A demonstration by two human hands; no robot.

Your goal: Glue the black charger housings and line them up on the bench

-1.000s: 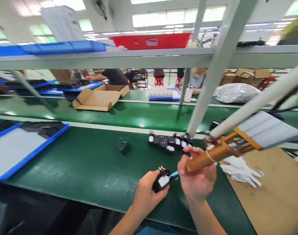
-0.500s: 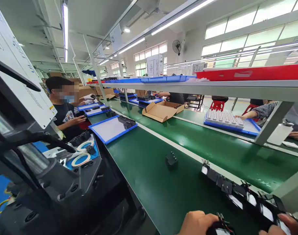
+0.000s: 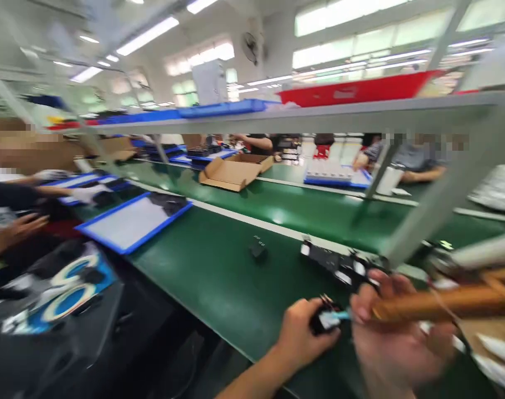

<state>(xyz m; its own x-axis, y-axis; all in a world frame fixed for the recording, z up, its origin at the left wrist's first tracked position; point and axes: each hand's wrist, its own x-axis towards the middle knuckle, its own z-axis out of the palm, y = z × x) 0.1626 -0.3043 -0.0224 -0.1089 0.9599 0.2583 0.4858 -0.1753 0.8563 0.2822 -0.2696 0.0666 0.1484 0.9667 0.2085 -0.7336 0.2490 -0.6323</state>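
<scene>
The picture is smeared by head motion. My left hand (image 3: 299,332) is closed round a small black part (image 3: 324,318) with a white face, held just above the green belt (image 3: 219,271). My right hand (image 3: 396,327) grips a gold-coloured dispensing tool (image 3: 439,303), whose pale blue tip touches the part. A row of similar black parts (image 3: 339,265) lies on the belt just beyond my hands. One single black part (image 3: 258,247) sits apart to the left.
A blue-rimmed tray (image 3: 132,221) lies at the left of the belt. An open cardboard box (image 3: 231,170) and a tray of white pieces (image 3: 335,173) stand on the far belt. A slanted grey post (image 3: 439,197) rises at right. A co-worker's hands (image 3: 20,224) work at far left.
The view has swung back to the right from the left end of the line. Both hands are in view again, with the tool's tip at the part in my left hand.
</scene>
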